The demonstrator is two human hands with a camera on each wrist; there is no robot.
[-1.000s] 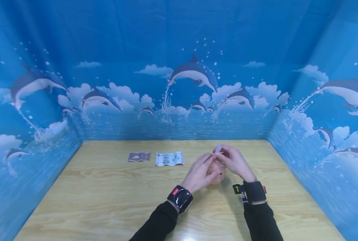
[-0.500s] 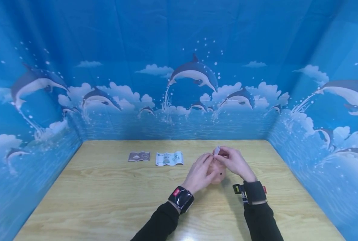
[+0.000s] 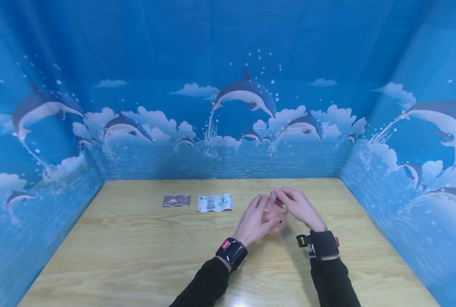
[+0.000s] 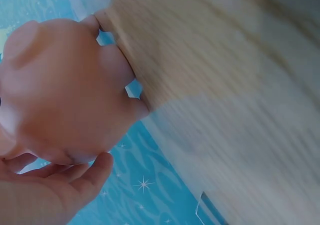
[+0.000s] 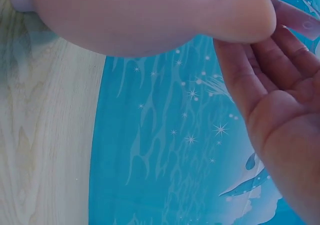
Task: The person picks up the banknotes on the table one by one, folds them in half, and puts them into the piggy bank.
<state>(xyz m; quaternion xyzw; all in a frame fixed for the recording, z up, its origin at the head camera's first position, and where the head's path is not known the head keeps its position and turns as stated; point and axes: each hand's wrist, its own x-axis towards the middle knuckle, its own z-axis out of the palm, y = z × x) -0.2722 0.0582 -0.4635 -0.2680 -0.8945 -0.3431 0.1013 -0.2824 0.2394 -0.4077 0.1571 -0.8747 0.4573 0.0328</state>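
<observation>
A pink piggy bank (image 3: 278, 222) stands on the table, its stubby feet on the wood in the left wrist view. My left hand (image 3: 252, 222) holds its left side and top, the thumb along the front near the eye. Above the pig's back, my right hand (image 3: 300, 208) pinches a folded banknote (image 3: 272, 196), which stands upright at the top. In the right wrist view the pale purple banknote (image 5: 304, 26) sticks out past the pig's ear. Fingers and the pig's body hide the note's lower end, so whether it sits in a slot cannot be seen.
Left of the pig, two creased banknotes lie flat: a pale blue-green one (image 3: 215, 203) and a smaller brownish one (image 3: 176, 200). The wooden table (image 3: 136, 251) is walled at the back and sides by a blue dolphin curtain (image 3: 166, 157).
The folded note has shifted slightly left and lower, with less of it showing above the right fingers. The left fingers have drawn back a little from it and stay on the pig.
</observation>
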